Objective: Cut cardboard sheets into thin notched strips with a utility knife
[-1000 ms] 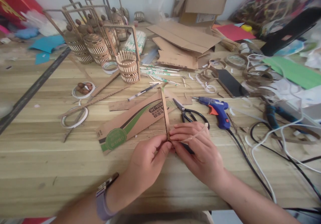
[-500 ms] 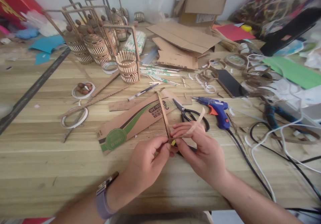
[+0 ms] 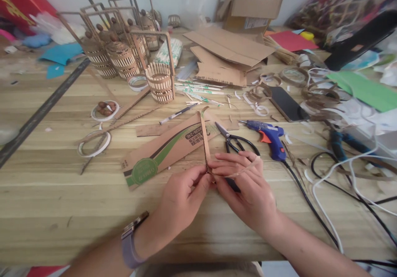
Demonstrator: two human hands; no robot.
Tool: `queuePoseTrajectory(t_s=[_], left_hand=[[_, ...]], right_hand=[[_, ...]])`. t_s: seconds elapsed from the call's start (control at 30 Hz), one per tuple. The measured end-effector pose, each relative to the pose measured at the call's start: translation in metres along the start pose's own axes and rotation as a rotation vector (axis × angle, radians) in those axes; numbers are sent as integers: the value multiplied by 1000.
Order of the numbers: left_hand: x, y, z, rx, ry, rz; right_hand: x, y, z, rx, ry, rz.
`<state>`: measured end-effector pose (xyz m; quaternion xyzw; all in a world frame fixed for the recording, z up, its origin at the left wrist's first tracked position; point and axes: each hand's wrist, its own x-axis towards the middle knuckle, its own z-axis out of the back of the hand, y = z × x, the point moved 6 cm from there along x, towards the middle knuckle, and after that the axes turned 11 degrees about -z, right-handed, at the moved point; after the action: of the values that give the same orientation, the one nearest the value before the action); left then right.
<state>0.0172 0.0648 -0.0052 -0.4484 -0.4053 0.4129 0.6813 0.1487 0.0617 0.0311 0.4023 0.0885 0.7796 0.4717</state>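
My left hand (image 3: 182,196) pinches the near end of a narrow cardboard strip (image 3: 204,142) between thumb and finger. The strip stands up and away from me, its far end bent over. My right hand (image 3: 249,192) meets it at the same end, its fingers closed on a thin tan paper strip (image 3: 243,170) that trails across them. The exact joint between the two strips is hidden by my fingertips. Beyond lies a printed cardboard piece (image 3: 164,157). Black-handled scissors (image 3: 223,132) lie just past my right hand, and a blue glue gun (image 3: 274,142) is to their right.
Several small stick-sided baskets with tall handles (image 3: 159,82) stand at the back left. Flat cardboard (image 3: 229,47) is stacked behind. A phone (image 3: 288,104), tape rolls (image 3: 94,143) and a pen (image 3: 178,114) lie about. Cables (image 3: 313,210) run along the right side.
My right hand's fingers have come down flatter beside the cardboard strip, and the paper strip's free end now lies lower across them. My left hand keeps its pinch. The view has shifted slightly.
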Motion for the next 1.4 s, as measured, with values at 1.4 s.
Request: queuePoseTrajectory(t_s=[1.4], left_hand=[[-4,11,-5,-268,19,110]], right_hand=[[3,-1,5,100,-4,-42]])
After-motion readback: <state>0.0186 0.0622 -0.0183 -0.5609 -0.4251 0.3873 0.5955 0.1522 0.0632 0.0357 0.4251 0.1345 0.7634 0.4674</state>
